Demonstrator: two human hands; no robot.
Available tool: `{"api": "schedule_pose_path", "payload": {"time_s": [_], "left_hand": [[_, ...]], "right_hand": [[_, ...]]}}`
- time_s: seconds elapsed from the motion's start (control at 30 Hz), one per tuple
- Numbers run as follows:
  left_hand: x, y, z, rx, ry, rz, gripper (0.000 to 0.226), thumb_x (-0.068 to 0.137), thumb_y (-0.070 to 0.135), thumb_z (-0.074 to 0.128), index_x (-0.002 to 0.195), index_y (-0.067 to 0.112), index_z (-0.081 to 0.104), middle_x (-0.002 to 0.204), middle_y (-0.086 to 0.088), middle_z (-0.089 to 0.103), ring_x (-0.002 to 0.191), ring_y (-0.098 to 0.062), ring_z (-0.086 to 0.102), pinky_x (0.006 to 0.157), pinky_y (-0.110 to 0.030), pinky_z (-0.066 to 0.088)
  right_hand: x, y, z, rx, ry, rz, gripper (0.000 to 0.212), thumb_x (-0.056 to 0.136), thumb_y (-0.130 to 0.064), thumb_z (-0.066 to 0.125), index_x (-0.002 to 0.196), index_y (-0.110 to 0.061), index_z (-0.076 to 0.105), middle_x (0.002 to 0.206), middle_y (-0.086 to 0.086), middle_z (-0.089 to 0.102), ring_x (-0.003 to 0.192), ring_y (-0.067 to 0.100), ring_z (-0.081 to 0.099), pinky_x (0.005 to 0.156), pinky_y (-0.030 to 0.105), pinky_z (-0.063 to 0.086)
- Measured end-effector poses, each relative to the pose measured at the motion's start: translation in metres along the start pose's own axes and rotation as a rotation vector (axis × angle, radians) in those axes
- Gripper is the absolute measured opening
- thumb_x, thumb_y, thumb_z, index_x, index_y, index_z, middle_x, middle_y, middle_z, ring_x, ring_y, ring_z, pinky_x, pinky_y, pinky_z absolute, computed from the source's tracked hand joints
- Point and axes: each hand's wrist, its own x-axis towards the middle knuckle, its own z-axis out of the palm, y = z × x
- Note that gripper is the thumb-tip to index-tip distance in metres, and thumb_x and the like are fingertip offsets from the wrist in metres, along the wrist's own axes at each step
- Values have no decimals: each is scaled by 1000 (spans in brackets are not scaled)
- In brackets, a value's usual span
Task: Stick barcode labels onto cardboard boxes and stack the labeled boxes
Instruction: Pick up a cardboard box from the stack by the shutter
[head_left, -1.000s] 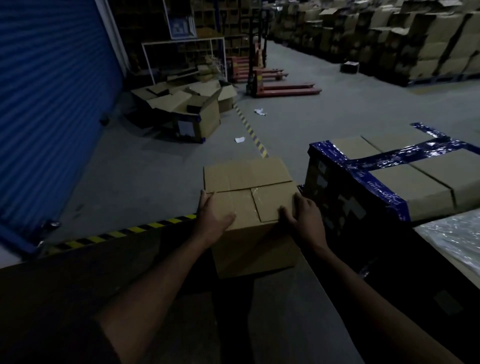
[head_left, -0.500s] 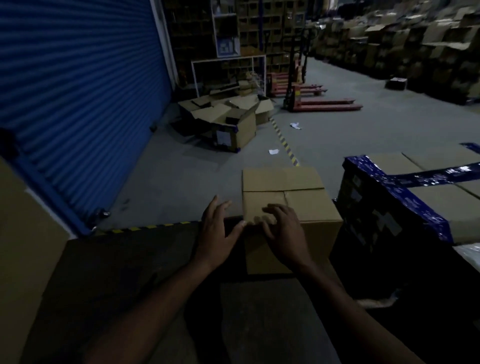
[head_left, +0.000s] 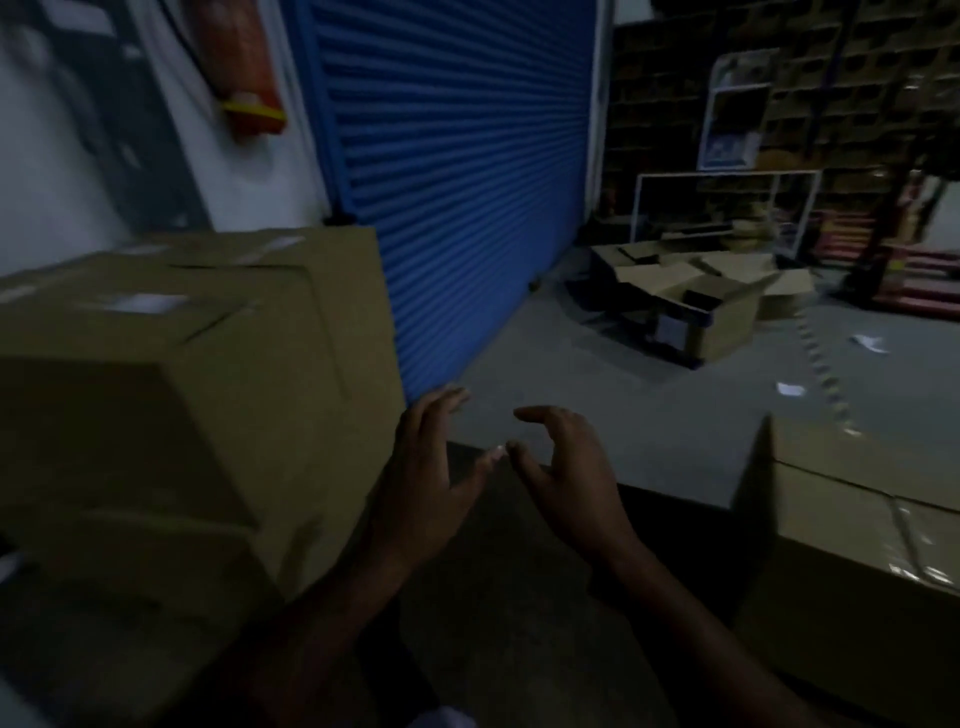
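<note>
Dim warehouse floor (head_left: 597, 374), grey concrete, runs back to a blue shutter (head_left: 457, 171) and dark shelving (head_left: 670, 98) at the rear right. Frame is blurred throughout. A red extinguisher (head_left: 244, 67) with a yellow band hangs on the white wall at upper left.

Both hands are in mid-frame, above a dark surface (head_left: 498, 597) in the foreground, and neither holds anything. Left hand (head_left: 426, 488) has its fingers extended and spread, thumb pointing toward the right hand; it lies just beside the near corner of the left box (head_left: 197, 395), and contact cannot be confirmed. Right hand (head_left: 566, 478) has its fingers loosely curved, with thumb and forefinger apart. The two hands are close together, thumb tips nearly meeting.

Left box is large, closed, and sits on a further carton below it. A pale label (head_left: 140, 302) shows on its top face; its print is illegible. A second closed carton, the right box (head_left: 852, 525), stands at the right edge, well apart from both hands, with glossy tape across its top.

Opened, flattened cartons (head_left: 696, 301) lie in a heap on the floor by the shutter. Paper scraps (head_left: 789, 388) lie on the concrete near a striped floor line (head_left: 821, 364).
</note>
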Motion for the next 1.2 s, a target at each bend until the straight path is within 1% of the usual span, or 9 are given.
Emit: {"api": "schedule_pose_path", "payload": {"time_s": [0.2,0.37,0.5,0.67,0.77,0.83,0.93,1.0,1.2], "left_hand": [[18,-39,-115,75,208,45,64,92,51,59,143,15,45,148,1,40,139,-7,36,109,-7,25],[31,-99,-202,93,336,9,63,90,48,61,142,15,47,145,-1,42,138,-8,36,112,-13,26],[32,-156,-258,142,419,-19,61,92,51,60,141,17,47,145,0,43,137,-8,38,111,-19,32],[36,-218,-303,109,496,-191,56,90,43,63,139,19,47,146,-2,42,133,-13,40,98,-21,36],[38,-251,-319,109,534,-328,59,90,45,65,140,20,44,149,-5,39,133,-20,40,94,-29,37],[40,-266,-327,125,558,-388,63,90,49,64,141,21,42,149,-6,38,132,-23,41,91,-33,39],[38,-277,-331,131,571,-408,67,90,52,64,144,20,39,150,-7,38,134,-24,40,96,-39,44],[35,-280,-332,119,564,-402,69,91,53,62,146,21,37,151,-5,38,136,-23,39,101,-43,44],[31,-284,-330,161,499,-388,67,92,66,45,145,26,38,159,-5,28,144,-25,30,110,-44,36]], "right_hand": [[49,-101,67,113,-15,-147,36,91,-35,63,125,-25,56,116,-18,50,103,-8,41,83,9,33],[85,-177,137,161,-36,-183,37,91,-40,62,125,-27,55,127,-11,57,115,1,48,97,25,43],[110,-223,188,175,8,-170,35,92,-43,59,122,-25,58,124,-11,59,117,4,51,96,29,46],[128,-255,237,105,-22,-125,27,93,-45,55,108,-24,64,108,-7,63,111,14,53,86,29,43],[122,-259,252,76,-9,-67,20,92,-39,52,104,-26,61,115,-5,57,116,15,46,90,28,38],[117,-260,254,138,33,-15,27,89,-42,47,109,-26,56,126,-2,49,119,17,44,96,34,42],[113,-260,258,233,65,131,46,91,-37,52,135,-25,41,143,-1,38,130,16,37,106,39,37],[110,-261,260,374,74,250,58,92,-37,54,144,-30,30,146,-1,39,128,17,43,106,45,41],[100,-262,258,485,66,281,58,99,-34,47,152,-28,23,154,-2,34,133,15,40,111,46,37]]}}
